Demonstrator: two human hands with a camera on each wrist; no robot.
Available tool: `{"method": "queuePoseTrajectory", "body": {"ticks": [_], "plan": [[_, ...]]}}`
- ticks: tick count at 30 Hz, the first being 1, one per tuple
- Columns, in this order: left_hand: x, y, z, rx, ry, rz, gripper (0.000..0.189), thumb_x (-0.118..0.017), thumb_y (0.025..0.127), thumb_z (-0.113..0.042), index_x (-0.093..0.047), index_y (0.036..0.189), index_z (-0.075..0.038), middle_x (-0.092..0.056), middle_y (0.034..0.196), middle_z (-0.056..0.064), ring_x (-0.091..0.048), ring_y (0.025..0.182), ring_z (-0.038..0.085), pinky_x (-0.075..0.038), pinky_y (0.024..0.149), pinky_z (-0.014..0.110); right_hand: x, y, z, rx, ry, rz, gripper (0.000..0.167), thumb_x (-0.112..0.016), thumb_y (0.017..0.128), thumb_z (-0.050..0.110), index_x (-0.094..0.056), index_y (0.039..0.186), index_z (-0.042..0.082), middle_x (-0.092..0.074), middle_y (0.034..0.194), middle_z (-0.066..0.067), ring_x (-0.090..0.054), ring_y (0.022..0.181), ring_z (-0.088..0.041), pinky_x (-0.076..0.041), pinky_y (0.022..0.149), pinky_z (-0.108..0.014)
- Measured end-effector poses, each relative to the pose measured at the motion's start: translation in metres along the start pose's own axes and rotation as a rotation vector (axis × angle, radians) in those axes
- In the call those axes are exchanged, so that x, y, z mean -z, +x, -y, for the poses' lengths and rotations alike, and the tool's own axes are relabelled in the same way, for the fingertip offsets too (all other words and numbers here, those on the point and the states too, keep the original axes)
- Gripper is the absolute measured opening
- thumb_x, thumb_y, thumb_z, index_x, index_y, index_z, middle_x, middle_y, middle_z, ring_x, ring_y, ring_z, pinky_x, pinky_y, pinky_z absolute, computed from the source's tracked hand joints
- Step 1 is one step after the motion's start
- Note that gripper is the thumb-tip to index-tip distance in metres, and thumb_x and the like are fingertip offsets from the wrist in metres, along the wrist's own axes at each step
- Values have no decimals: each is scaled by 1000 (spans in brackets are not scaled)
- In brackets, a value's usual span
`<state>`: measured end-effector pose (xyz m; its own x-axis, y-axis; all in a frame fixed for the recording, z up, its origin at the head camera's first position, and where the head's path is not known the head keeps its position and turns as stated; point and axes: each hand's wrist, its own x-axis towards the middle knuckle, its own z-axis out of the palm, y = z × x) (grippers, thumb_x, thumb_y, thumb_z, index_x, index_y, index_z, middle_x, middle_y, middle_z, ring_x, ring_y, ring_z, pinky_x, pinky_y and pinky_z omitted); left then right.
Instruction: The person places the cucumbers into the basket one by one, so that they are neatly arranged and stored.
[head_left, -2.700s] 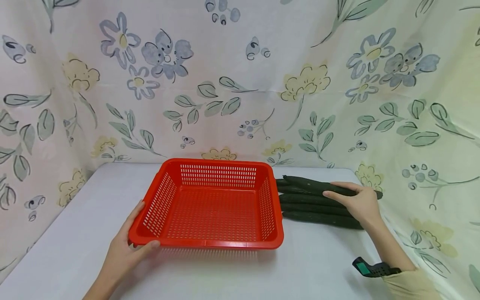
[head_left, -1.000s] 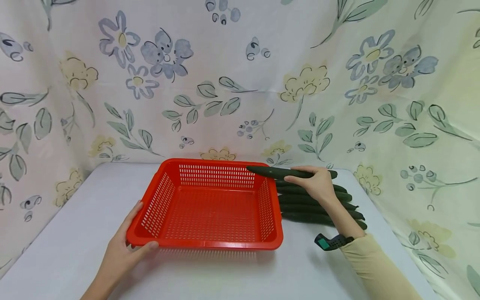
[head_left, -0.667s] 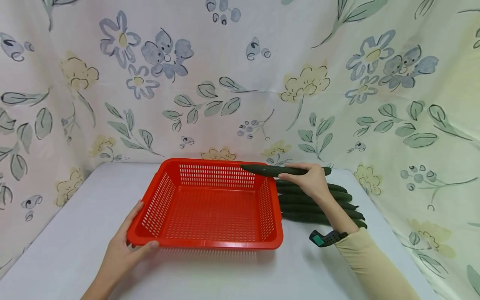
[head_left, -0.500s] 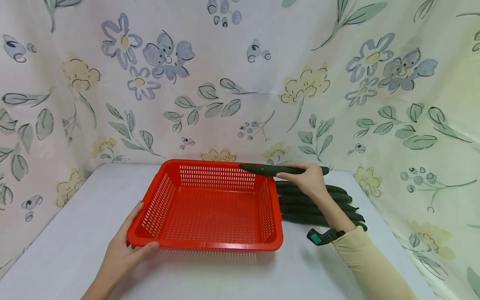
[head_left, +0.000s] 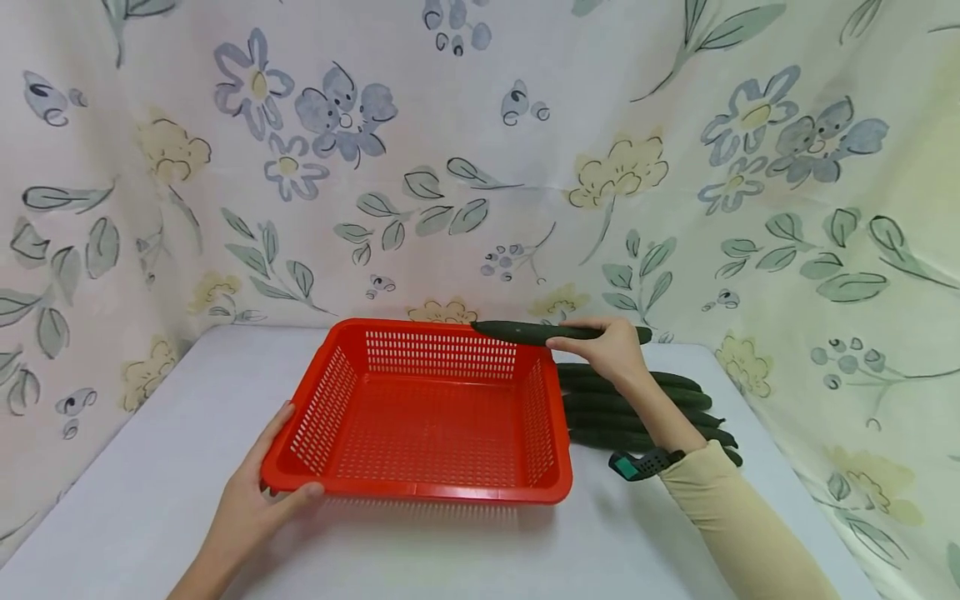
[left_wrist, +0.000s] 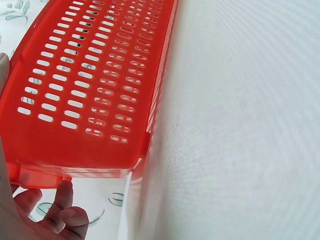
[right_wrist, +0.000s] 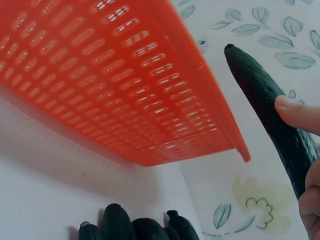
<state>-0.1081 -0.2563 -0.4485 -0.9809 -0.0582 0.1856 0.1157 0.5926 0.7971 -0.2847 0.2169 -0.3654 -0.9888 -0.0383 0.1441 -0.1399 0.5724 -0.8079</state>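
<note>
The long dark-green cucumber (head_left: 517, 332) is pinched between thumb and fingers of the right grip (head_left: 609, 350), tip near the far rim of the red perforated plastic basket (head_left: 420, 492). It looks stiff and smooth — mid-length should balance best. The left grip (head_left: 255, 496) curls round the basket's corner. Left of the right grip, the basket's inside looks roomy; below, more dark-green cucumbers (head_left: 600, 419) lie on the white desk (head_left: 375, 554).

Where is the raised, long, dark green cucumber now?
In the head view, the long, dark green cucumber is right of centre, pinched in the person's right hand, appearing over the far right corner of the red, perforated plastic basket.
</note>
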Motion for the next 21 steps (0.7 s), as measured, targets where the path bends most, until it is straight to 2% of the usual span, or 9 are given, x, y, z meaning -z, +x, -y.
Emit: {"method": "queuePoseTrajectory", "body": {"ticks": [4,8,12,14,17,21], "plan": [[-1,-1,-1,2,2,2,109,-87,89,-26,-16,171,-38,-31,173,12,-50,138,36,-46,88,10,-2,2,3,-7,14,12,53,-89,83,50,-81,123,16,-68,141,-11,-58,133,-32,-55,101,-58],[-4,1,-4,6,-20,0,108,-87,89,-27,-18,171,-37,-31,172,13,-49,138,37,-50,85,14,0,4,8,-12,22,15,55,-89,84,49,-80,125,15,-67,142,-11,-56,132,-32,-55,99,-54],[-5,1,-6,1,-40,-5,107,-87,88,-24,-19,170,-38,-31,173,11,-50,137,36,-50,85,14,-1,5,15,-14,21,20,55,-89,84,48,-79,126,14,-67,142,-11,-55,124,-31,-53,87,-43],[-5,0,-6,-1,-37,-9,108,-87,88,-24,-19,170,-38,-32,173,11,-50,137,37,-50,85,14,-3,6,18,-6,23,24,53,-89,84,47,-80,125,14,-68,140,-11,-55,122,-31,-51,85,-41],[-4,-1,-6,2,-26,-12,108,-88,88,-25,-19,170,-38,-32,173,10,-50,136,36,-49,86,13,-8,8,22,-2,30,29,52,-90,84,47,-81,123,14,-69,137,-10,-55,124,-30,-51,88,-42],[-2,-1,-6,1,-18,-10,108,-88,88,-26,-19,170,-40,-31,173,10,-50,138,36,-48,88,12,-14,12,26,-13,45,37,53,-90,83,48,-81,123,15,-69,136,-10,-54,129,-30,-52,98,-53]]}}
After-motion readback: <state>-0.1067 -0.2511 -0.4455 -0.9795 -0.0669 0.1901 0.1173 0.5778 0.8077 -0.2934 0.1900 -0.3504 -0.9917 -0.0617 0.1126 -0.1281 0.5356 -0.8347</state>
